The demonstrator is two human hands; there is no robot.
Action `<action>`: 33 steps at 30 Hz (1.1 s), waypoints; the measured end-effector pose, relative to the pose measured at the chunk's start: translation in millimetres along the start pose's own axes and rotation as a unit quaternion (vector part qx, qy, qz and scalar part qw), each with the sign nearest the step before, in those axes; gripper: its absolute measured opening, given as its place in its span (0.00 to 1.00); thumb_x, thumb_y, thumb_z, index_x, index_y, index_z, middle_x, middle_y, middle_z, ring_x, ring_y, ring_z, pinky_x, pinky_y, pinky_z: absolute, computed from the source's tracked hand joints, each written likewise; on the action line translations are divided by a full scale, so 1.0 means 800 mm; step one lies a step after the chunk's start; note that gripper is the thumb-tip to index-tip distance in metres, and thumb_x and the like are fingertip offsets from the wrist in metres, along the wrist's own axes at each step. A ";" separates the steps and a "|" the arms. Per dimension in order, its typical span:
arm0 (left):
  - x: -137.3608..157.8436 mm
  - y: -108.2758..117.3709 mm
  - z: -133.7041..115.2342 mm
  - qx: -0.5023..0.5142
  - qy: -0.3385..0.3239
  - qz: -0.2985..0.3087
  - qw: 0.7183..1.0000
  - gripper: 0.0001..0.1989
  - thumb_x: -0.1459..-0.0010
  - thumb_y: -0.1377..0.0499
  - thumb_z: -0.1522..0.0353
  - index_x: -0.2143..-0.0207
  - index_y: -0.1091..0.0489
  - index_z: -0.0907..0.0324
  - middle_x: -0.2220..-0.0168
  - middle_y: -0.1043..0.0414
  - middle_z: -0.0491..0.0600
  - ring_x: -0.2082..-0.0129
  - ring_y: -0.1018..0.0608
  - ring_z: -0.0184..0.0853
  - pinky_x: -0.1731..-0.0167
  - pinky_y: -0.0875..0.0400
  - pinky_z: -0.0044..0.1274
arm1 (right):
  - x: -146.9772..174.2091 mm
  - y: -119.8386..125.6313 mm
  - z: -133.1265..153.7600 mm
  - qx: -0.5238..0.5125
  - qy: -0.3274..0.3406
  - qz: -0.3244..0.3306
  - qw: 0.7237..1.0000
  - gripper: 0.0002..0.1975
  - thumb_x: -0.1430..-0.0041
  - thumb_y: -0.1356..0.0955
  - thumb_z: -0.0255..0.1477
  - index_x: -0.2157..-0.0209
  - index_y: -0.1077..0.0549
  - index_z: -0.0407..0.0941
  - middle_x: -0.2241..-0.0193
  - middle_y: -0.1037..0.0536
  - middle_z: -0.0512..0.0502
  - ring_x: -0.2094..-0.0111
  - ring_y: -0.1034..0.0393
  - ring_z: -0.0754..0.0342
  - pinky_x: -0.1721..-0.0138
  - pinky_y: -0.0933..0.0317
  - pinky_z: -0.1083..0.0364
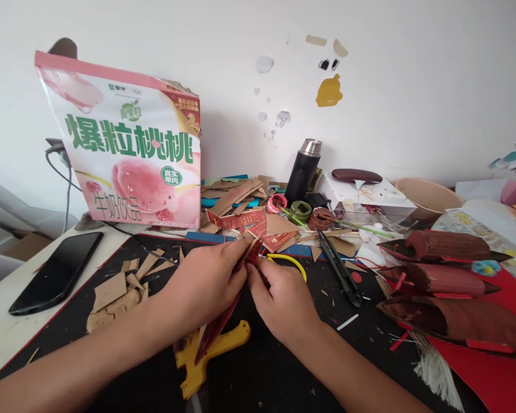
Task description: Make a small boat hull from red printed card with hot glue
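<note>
My left hand and my right hand meet over the middle of the black mat, fingers closed on a narrow piece of red cardboard. The cardboard stands on edge, its pointed end sticking up between my fingertips. Part of it is hidden by my left hand. Below lies a yellow tool that looks like a glue gun, partly covered by the cardboard and my left arm. A yellow cord curves behind my right hand. To the right of that hand rests a dark green utility knife.
Three brown boat-shaped models sit at the right on red sheets. Cardboard scraps and a black phone lie left. Behind stand a pink drink carton, several paint jars, a black thermos and a white box.
</note>
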State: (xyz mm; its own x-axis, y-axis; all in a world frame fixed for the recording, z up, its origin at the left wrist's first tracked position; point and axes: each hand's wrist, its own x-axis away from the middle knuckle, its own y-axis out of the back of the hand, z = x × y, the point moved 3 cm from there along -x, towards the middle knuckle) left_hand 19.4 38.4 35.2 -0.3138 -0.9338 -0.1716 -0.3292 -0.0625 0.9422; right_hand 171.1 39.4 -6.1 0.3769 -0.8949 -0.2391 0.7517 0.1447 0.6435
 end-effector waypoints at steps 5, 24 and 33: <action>-0.014 0.054 0.039 0.129 0.058 -0.054 0.988 0.15 0.35 0.46 0.61 0.54 0.23 0.55 0.65 0.18 0.47 0.67 0.20 0.40 0.69 0.32 0.26 | 0.008 -0.003 0.014 -0.043 0.062 0.057 0.996 0.15 0.26 0.36 0.37 0.53 0.20 0.45 0.70 0.18 0.47 0.68 0.23 0.51 0.65 0.41 0.55; -0.024 0.060 0.054 0.213 0.048 -0.086 0.972 0.12 0.36 0.46 0.66 0.58 0.23 0.57 0.63 0.19 0.46 0.65 0.21 0.39 0.62 0.29 0.29 | 0.035 -0.040 0.032 0.157 0.185 0.279 0.929 0.22 0.35 0.27 0.43 0.46 0.24 0.45 0.55 0.22 0.43 0.53 0.30 0.43 0.53 0.37 0.49; -0.025 0.063 0.057 0.240 0.039 -0.100 0.965 0.13 0.38 0.46 0.68 0.57 0.22 0.56 0.62 0.18 0.46 0.64 0.20 0.39 0.60 0.28 0.29 | 0.031 -0.045 0.032 0.076 0.149 0.276 0.947 0.16 0.38 0.27 0.39 0.53 0.20 0.44 0.64 0.20 0.46 0.64 0.28 0.49 0.62 0.41 0.53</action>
State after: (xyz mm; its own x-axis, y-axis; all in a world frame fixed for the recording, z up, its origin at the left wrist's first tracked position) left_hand -31.6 69.8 72.7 -0.1399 -0.9450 -0.2958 -0.7570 -0.0905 0.6471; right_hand 139.8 1.1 -16.8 0.8421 -0.5390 -0.0165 0.3185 0.4725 0.8218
